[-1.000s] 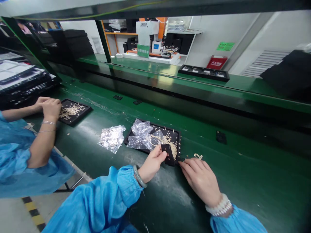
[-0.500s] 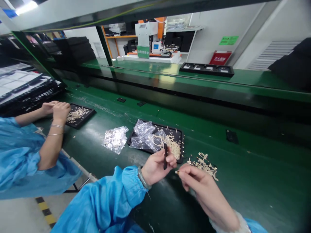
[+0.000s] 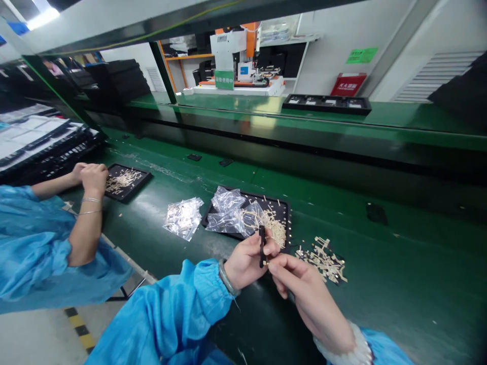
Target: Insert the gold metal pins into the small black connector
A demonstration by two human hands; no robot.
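The left hand (image 3: 246,259) closes around an upright black plate (image 3: 262,246), and the right hand (image 3: 300,284) pinches a tiny pale piece (image 3: 266,263) at the plate's lower end.

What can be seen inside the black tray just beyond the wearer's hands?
Clear plastic bags and pale pieces lie in the black tray. Whatever is beneath them cannot be seen, and the left hand covers part of the near edge.

Light glares from a lamp (image 3: 43,19) at upper left and glints off plastic bags (image 3: 184,218).
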